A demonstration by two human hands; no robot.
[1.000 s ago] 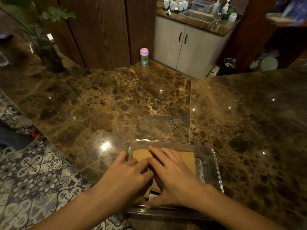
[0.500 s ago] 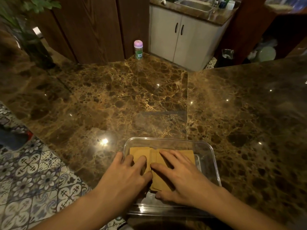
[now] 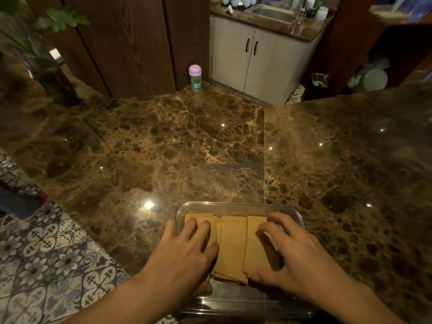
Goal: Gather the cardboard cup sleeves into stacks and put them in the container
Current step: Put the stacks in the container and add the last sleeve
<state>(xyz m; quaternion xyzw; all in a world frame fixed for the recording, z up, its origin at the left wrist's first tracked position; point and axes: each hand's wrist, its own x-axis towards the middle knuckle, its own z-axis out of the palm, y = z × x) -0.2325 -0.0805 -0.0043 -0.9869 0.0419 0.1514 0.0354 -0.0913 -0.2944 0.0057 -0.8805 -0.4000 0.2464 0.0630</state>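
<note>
Pink-cap bottle (image 3: 195, 77), plant (image 3: 35, 31), sink (image 3: 272, 14).

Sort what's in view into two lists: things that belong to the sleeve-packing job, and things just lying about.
Belongs to the job:
cardboard cup sleeves, lying flat in the container
clear container
left hand and right hand, both resting on the sleeves

Just lying about:
pink-capped bottle at the counter's far edge
potted plant at far left
marble counter, bearing it all

Counter (image 3: 210, 148) beyond container (image 3: 233, 205) open; only small bottle (image 3: 195, 77) at far edge, plant vase (image 3: 53, 76) far left
</note>
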